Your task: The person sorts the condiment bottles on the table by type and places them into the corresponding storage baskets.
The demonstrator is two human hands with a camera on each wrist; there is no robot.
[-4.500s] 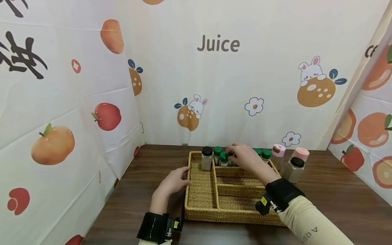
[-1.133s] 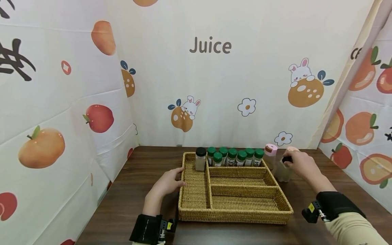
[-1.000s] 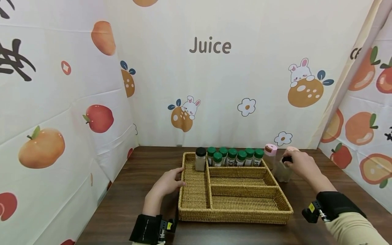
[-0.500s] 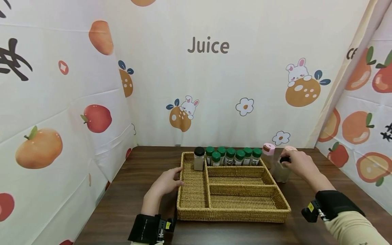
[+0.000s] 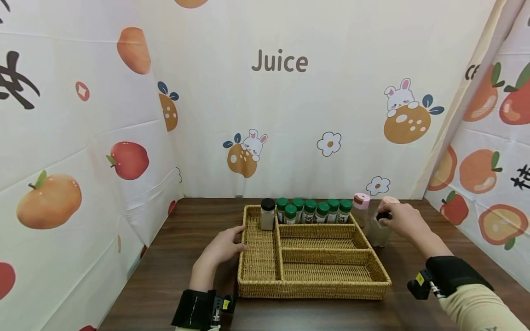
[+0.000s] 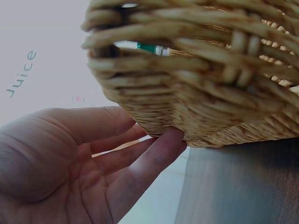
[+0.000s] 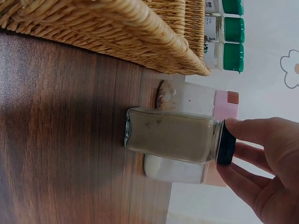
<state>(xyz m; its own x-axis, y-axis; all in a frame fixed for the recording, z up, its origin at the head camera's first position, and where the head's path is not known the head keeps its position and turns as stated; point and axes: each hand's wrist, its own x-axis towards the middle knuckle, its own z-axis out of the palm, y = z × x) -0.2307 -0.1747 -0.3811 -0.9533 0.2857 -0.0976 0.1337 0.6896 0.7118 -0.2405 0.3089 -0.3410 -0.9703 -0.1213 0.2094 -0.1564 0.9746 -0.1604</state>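
Observation:
My right hand [image 5: 407, 225] pinches the black cap of a square glass spice jar [image 7: 170, 135] holding grey-brown powder, just right of the wicker basket [image 5: 314, 290]. In the right wrist view the thumb and fingers lie around the cap [image 7: 226, 144], and the jar's base is over the wooden table. My left hand [image 5: 221, 248] rests its extended fingers against the basket's left outer wall. A similar black-capped jar [image 5: 267, 219] stands at the back of the basket's left compartment. Several green-capped spice bottles [image 5: 308, 215] crowd the back right compartment.
Two pink-capped jars [image 5: 361, 209] [image 7: 175, 169] stand behind the held jar, close to the basket's back right corner. The basket's front right compartments [image 5: 327, 272] show bare wicker. A printed cloth [image 5: 290, 115] hangs behind the table [image 5: 198, 214].
My right hand has moved right from the green-capped bottles to the black-capped jar and grips its cap. The left hand stays at the basket's wall. The head view has turned slightly right.

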